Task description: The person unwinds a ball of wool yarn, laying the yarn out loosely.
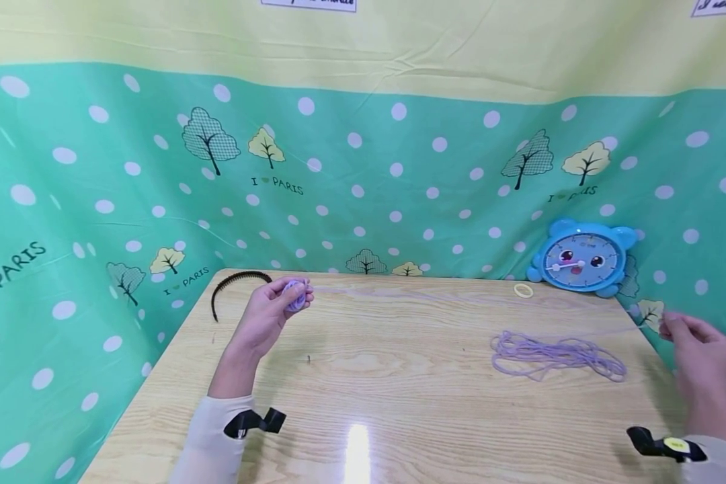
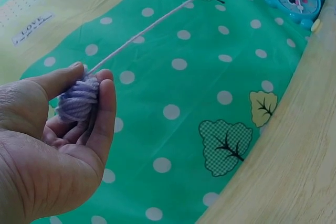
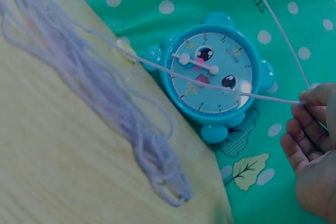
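Note:
A small wound ball of lilac yarn (image 2: 77,102) is held between the thumb and fingers of my left hand (image 1: 267,316), raised over the left part of the table. From the ball a single strand (image 2: 157,22) stretches across to my right hand (image 1: 704,349), which pinches it between thumb and forefinger beyond the table's right edge. Another length of the strand (image 3: 273,98) runs from those fingertips back to a loose, looped heap of the same yarn (image 1: 556,356) lying on the right side of the table. In the right wrist view, this length crosses in front of the clock.
A blue animal-shaped clock (image 1: 583,257) stands at the back right corner, with a cream ring (image 1: 523,290) beside it. At the back left lies a black toothed headband (image 1: 232,279). A green and yellow patterned cloth (image 1: 363,181) hangs behind the wooden table (image 1: 399,403).

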The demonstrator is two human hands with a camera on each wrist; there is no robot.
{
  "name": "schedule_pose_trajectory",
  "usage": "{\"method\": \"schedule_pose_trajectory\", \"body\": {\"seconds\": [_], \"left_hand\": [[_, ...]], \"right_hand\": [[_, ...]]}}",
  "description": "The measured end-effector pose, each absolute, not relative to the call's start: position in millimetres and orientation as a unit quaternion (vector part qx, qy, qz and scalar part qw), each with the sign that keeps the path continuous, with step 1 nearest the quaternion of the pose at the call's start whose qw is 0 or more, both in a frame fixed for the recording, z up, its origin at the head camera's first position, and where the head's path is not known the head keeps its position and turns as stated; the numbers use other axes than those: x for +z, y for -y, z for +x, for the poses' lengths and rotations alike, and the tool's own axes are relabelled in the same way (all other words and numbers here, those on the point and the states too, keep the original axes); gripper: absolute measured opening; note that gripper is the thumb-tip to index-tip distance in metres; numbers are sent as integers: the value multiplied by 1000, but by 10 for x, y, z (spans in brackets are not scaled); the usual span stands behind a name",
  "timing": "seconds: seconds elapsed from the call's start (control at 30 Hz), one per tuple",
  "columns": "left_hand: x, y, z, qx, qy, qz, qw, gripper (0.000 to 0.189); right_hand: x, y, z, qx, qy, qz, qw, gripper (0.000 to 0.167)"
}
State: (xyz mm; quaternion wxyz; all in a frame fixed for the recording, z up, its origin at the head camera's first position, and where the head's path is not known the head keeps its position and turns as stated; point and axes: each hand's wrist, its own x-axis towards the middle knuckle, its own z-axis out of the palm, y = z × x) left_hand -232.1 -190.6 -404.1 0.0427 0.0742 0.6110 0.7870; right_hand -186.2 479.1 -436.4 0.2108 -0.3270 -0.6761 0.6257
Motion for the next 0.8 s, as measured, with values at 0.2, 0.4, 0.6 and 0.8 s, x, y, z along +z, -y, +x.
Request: {"method": "schedule_pose_trajectory", "body": {"seconds": [0.2, 0.4, 0.6, 0.8], "left_hand": [[-4046, 1929, -2325, 784, -616, 75, 33, 22], [-4046, 1945, -2328, 783, -617, 76, 30, 18], [-4048, 1917, -2327, 780, -620, 79, 34, 18], [-4046, 1879, -2313, 779, -622, 78, 38, 28]], "right_hand": [[-4482, -4795, -1848, 618, 682, -330, 210, 8], [-4592, -4854, -1846, 594, 720, -308, 183, 18], [-4742, -4913, -1824, 523, 805, -266, 87, 17], [-4888, -4841, -1861, 452, 851, -264, 43, 53]]}}
